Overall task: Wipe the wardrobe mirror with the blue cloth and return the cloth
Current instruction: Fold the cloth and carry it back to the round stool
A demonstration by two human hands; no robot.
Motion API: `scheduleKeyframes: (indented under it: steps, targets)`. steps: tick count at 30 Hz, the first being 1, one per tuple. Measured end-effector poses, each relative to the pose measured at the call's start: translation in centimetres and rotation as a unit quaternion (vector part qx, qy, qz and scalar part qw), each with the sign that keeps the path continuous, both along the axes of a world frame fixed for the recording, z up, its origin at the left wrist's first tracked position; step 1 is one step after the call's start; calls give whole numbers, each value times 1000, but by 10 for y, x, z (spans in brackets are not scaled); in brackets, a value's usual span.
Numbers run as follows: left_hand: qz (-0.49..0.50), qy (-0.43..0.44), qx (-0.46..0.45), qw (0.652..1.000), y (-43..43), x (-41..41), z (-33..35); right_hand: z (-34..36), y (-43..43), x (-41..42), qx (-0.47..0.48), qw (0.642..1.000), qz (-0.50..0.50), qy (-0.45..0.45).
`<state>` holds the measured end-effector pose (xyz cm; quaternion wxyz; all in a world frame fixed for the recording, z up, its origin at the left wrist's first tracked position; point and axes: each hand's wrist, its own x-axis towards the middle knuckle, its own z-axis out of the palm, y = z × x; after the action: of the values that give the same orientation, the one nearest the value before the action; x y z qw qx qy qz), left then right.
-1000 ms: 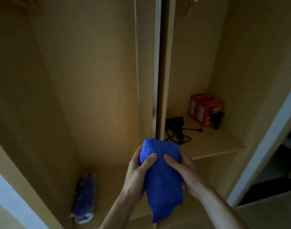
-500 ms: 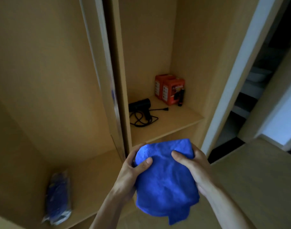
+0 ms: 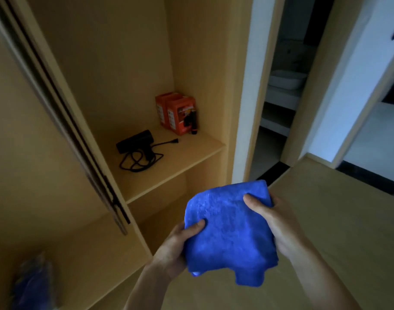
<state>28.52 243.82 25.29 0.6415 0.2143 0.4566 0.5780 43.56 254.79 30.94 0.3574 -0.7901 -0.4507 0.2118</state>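
Both hands, left hand [image 3: 176,245] and right hand [image 3: 274,222], pinch the blue cloth [image 3: 229,231] by opposite edges. Judged: bunched for wiping. No mirror visible.

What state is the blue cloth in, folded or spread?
Folded: the blue cloth is layered, gripped by left hand and right hand.

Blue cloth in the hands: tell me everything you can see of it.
The blue cloth is bright, plain blue and looks soft and fluffy, like microfibre. It is folded into a rough pad, with loose corners hanging at the bottom. The left hand grips its left edge and the right hand its upper right corner, thumbs on the front. Nothing else touches it.
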Motion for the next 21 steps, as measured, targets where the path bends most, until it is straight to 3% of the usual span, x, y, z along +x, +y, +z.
scheduleKeyframes:
  steps: [1, 2, 4, 7, 10, 16, 21]
  targets:
    - [8, 4, 12, 1000, 8, 10, 1, 1, 0, 19, -1, 999, 22, 48]
    - [13, 12, 28, 999, 17, 20, 2, 0, -1, 49, -48, 974, 161, 152]
    - [22, 28, 56, 998, 33, 42, 3, -6, 13, 96, -68, 891, 359, 271]
    - [26, 36, 68, 997, 56, 76, 1, -31, 33, 149, -42, 836, 388, 385]
    - [-1, 36, 76, 996, 76, 108, 0, -42, 35, 180, -64, 794, 424, 431]
    - [-159, -5, 35, 987, 118, 162, -15, -55, 16, 248, -63, 840, 283, 458]
    - [-287, 13, 28, 957, 159, 201, -25, -60, -7, 286, 27, 877, 152, 456]
